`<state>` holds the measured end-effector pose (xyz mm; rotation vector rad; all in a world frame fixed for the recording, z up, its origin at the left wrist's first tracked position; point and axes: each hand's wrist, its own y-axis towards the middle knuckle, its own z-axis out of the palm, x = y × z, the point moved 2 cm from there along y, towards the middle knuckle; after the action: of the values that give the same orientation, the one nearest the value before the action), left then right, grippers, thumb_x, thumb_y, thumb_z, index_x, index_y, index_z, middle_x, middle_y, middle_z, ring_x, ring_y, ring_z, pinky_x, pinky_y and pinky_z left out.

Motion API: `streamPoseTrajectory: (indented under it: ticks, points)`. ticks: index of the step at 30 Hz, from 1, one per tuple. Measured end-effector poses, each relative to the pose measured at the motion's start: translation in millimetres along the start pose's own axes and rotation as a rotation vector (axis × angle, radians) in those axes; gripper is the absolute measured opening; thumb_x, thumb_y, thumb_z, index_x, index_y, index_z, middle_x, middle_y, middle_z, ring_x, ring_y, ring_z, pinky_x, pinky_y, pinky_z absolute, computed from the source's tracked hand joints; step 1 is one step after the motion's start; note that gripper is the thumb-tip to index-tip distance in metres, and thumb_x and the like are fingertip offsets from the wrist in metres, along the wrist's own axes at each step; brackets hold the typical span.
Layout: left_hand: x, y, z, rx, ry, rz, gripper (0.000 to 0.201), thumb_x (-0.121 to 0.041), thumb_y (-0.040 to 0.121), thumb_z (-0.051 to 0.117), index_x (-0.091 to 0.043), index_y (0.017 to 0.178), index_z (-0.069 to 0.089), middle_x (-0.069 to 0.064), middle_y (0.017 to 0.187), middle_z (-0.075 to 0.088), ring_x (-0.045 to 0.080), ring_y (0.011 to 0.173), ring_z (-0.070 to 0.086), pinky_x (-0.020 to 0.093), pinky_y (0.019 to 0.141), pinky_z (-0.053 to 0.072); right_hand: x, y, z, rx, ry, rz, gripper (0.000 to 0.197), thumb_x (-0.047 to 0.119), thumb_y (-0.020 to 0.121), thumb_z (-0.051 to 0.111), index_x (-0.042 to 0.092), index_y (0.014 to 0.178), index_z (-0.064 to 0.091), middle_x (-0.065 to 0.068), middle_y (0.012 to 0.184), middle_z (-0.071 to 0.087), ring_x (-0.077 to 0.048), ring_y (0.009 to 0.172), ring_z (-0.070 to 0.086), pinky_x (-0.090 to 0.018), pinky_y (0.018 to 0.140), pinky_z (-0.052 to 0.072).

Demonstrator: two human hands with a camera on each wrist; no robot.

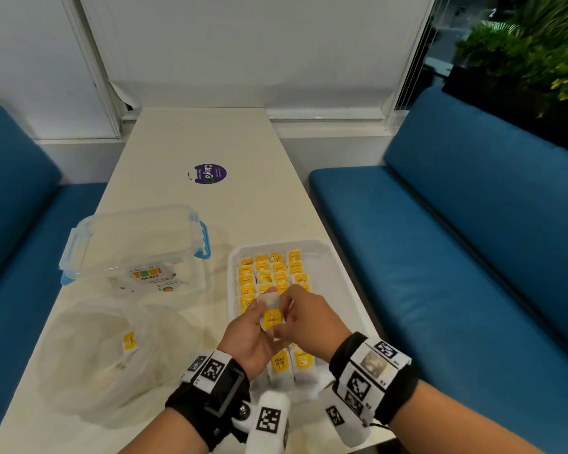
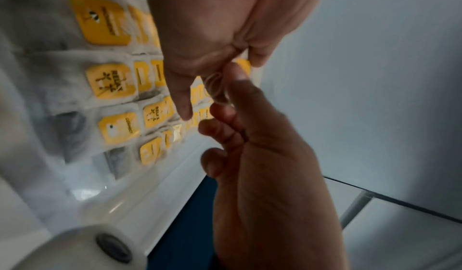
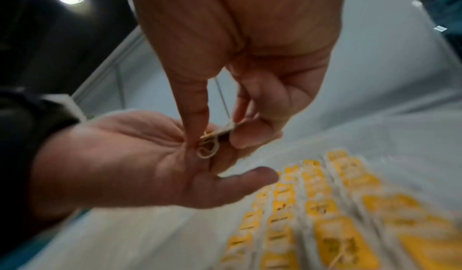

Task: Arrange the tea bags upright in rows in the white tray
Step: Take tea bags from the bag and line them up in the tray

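Both hands meet over the near half of the white tray. Between them they hold one tea bag with a yellow tag, lifted above the tray. My left hand cups it from the left with curled fingers. My right hand pinches it from the right. In the right wrist view the right thumb presses the bag's looped string against my left hand. The loop also shows in the left wrist view. Rows of yellow-tagged tea bags fill the tray; its middle part is hidden by the hands.
A clear lidded box with blue clips stands left of the tray. A crumpled clear plastic bag holding one tea bag lies at the near left. A purple sticker sits mid-table. Blue benches flank the narrow table.
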<state>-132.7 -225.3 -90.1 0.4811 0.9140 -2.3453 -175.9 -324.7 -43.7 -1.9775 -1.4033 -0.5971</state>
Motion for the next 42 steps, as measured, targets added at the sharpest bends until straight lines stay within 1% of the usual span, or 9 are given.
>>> streamPoseTrajectory:
  ticks: [2, 6, 10, 16, 22, 27, 32, 38, 42]
  points:
    - [3, 2, 0, 0.023, -0.004, 0.054, 0.030, -0.030, 0.099, 0.034, -0.023, 0.121, 0.052, 0.002, 0.115, 0.065, 0.022, 0.087, 0.068, 0.040, 0.071, 0.051, -6, 3, -1, 0.045, 0.245, 0.146, 0.029, 0.029, 0.075, 0.076, 0.017, 0.078, 0.050, 0.002, 0.068, 0.056, -0.010, 0.056, 0.053, -0.020, 0.045, 0.041]
    - [4, 1, 5, 0.055, 0.013, 0.130, 0.033, -0.028, 0.102, 0.027, -0.021, 0.112, 0.058, -0.004, 0.095, 0.074, 0.018, 0.061, 0.063, 0.029, 0.053, 0.048, -5, 1, -4, 0.160, 0.499, 0.220, 0.026, 0.016, 0.084, 0.067, 0.014, 0.067, 0.047, -0.002, 0.057, 0.058, -0.011, 0.045, 0.054, -0.020, 0.036, 0.032]
    - [0, -2, -1, 0.059, 0.282, 0.192, 0.019, -0.018, 0.097, 0.043, -0.020, 0.110, 0.056, -0.002, 0.098, 0.069, 0.010, 0.080, 0.066, 0.030, 0.078, 0.044, -8, 4, -19, -0.012, 0.599, 0.251, 0.023, 0.009, 0.083, 0.066, 0.013, 0.069, 0.049, -0.004, 0.057, 0.056, -0.013, 0.047, 0.054, -0.020, 0.037, 0.032]
    - [-4, -7, -6, -0.039, 0.599, 0.248, 0.034, 0.000, 0.082, 0.064, -0.020, 0.108, 0.056, -0.006, 0.081, 0.067, 0.013, 0.076, 0.064, 0.029, 0.071, 0.045, -4, 6, -45, -0.089, 0.250, 0.061, 0.015, 0.009, 0.085, 0.066, 0.014, 0.073, 0.059, 0.002, 0.057, 0.056, -0.008, 0.045, 0.048, -0.015, 0.042, 0.036]
    - [-11, -4, -14, -0.179, 0.761, 0.339, 0.027, 0.003, 0.082, 0.064, -0.017, 0.098, 0.055, 0.003, 0.100, 0.061, 0.019, 0.094, 0.058, 0.014, 0.059, 0.045, 3, 3, -61, -0.073, -0.100, -0.077, 0.011, 0.014, 0.087, 0.064, 0.007, 0.090, 0.072, 0.003, 0.080, 0.063, -0.003, 0.065, 0.052, -0.011, 0.062, 0.041]
    - [-29, -17, -25, -0.377, 1.471, 0.464, 0.041, 0.004, 0.087, 0.047, -0.027, 0.113, 0.055, -0.003, 0.136, 0.048, 0.018, 0.120, 0.050, 0.030, 0.094, 0.039, -6, 3, -67, -0.109, -0.167, -0.031, 0.011, 0.015, 0.090, 0.059, 0.011, 0.087, 0.069, 0.005, 0.081, 0.062, -0.009, 0.073, 0.053, -0.021, 0.067, 0.042]
    - [-29, -22, -32, -0.343, 1.987, 0.234, 0.062, -0.005, 0.091, 0.039, -0.030, 0.146, 0.026, -0.011, 0.158, 0.010, 0.011, 0.141, 0.025, 0.038, 0.110, 0.026, -22, 8, -64, -0.210, -0.115, 0.047, 0.024, 0.014, 0.094, 0.050, 0.024, 0.073, 0.051, 0.011, 0.071, 0.052, -0.015, 0.071, 0.056, -0.025, 0.063, 0.044]
    - [-22, -20, -40, -0.298, 1.974, 0.196, 0.062, -0.007, 0.094, 0.042, -0.030, 0.148, 0.021, -0.011, 0.159, 0.001, 0.013, 0.138, 0.034, 0.036, 0.108, 0.032, -37, 4, -47, 0.145, -0.336, 0.073, 0.013, 0.009, 0.092, 0.049, 0.016, 0.085, 0.056, 0.001, 0.088, 0.059, -0.014, 0.079, 0.054, -0.021, 0.066, 0.042]
    - [-21, -17, -44, -0.249, 1.849, 0.229, 0.062, 0.000, 0.093, 0.042, -0.026, 0.147, 0.027, -0.010, 0.159, 0.002, 0.013, 0.134, 0.039, 0.025, 0.097, 0.040, -47, 0, -29, 0.433, -0.409, 0.096, 0.012, 0.010, 0.091, 0.053, 0.017, 0.082, 0.056, -0.001, 0.087, 0.059, -0.006, 0.060, 0.051, -0.018, 0.062, 0.043]
